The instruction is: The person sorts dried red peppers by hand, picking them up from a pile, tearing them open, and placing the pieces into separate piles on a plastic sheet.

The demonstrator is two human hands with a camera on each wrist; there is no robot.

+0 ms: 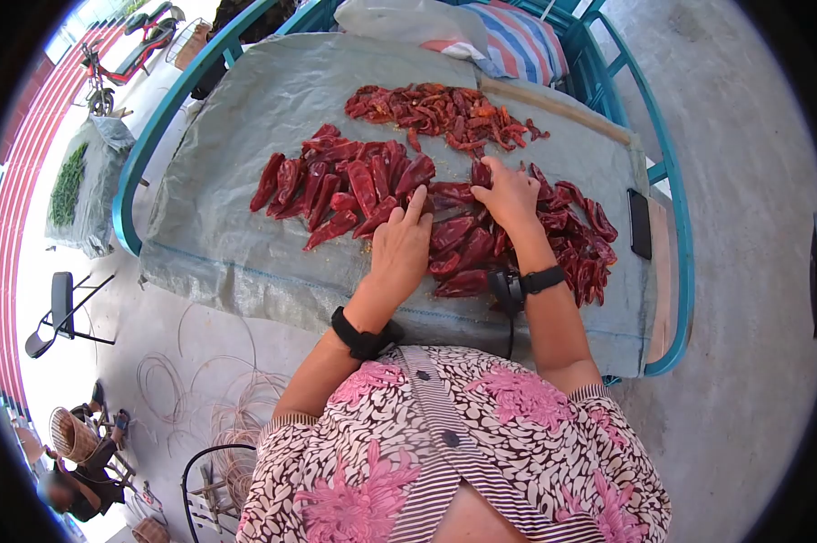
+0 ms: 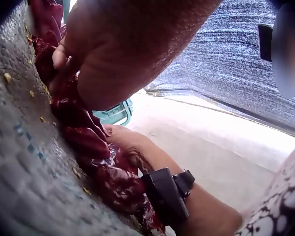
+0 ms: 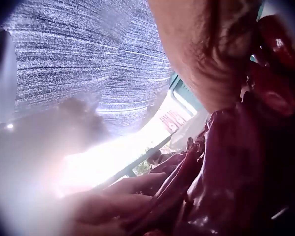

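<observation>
Dried red peppers (image 1: 363,185) lie in piles on a grey-green woven sheet (image 1: 236,208). My left hand (image 1: 403,242) rests at the near edge of the middle pile, index finger extended against the peppers. To its right, my right hand (image 1: 512,195) pinches a dark red pepper (image 1: 481,172) between thumb and index finger. In the left wrist view, the left hand (image 2: 113,54) is over glossy peppers (image 2: 86,140), its fingertips partly hidden. The right wrist view has the right hand (image 3: 206,54) above large, shiny peppers (image 3: 226,162); its fingertips are out of sight.
Smaller, shrivelled peppers (image 1: 435,113) form a pile at the back. A phone (image 1: 639,223) lies near the right edge, inside a teal metal rail (image 1: 675,271). Striped and white bags (image 1: 517,45) sit behind. On the floor at left are a folding chair (image 1: 62,303) and coiled strips (image 1: 236,434).
</observation>
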